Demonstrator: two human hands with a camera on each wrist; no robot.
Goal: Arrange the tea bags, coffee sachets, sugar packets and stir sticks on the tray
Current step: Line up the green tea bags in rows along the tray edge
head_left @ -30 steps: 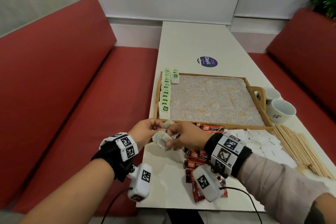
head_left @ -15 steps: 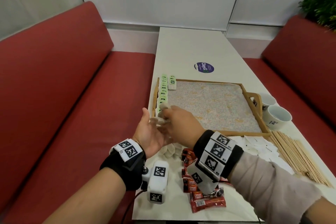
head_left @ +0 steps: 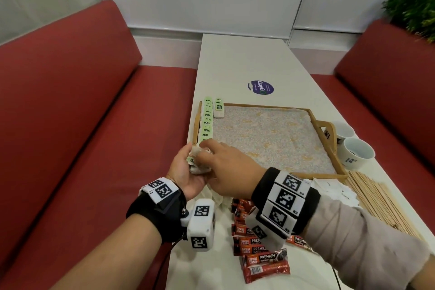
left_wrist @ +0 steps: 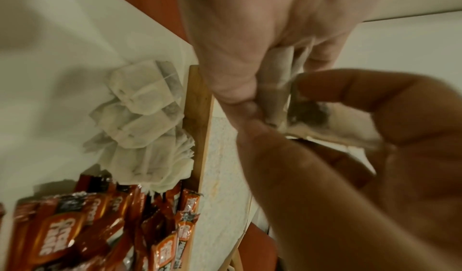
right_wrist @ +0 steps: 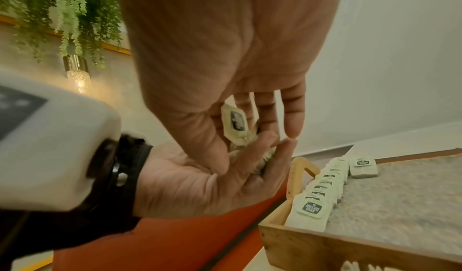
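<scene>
Both hands meet just off the tray's (head_left: 328,175) near-left corner. Left hand (head_left: 186,172) is palm-up w/ a small bunch of tea bags (head_left: 197,165) lying in it, fingers loosely curled round them. Right hand (head_left: 226,167) reaches in from above, thumb + fingers (right_wrist: 265,115) pinching one tea bag tag (right_wrist: 235,121) out of that bunch.

On the tray: a row of tea bags (head_left: 206,122) w/ green tags lined along the left edge, plus one more tea bag (head_left: 219,110) starting a 2nd column at the far end. Rest of the liner is bare.

Around: loose tea bags (left_wrist: 142,117) heaped on the tabletop (head_left: 235,63) right against the tray's near rim, red coffee sachets (head_left: 256,252) piled under the right wrist, white sugar packets (head_left: 334,189) & stir sticks (head_left: 376,198) further right, two cups (head_left: 355,152) past the tray handle. Purple sticker (head_left: 260,87) beyond the tray.
</scene>
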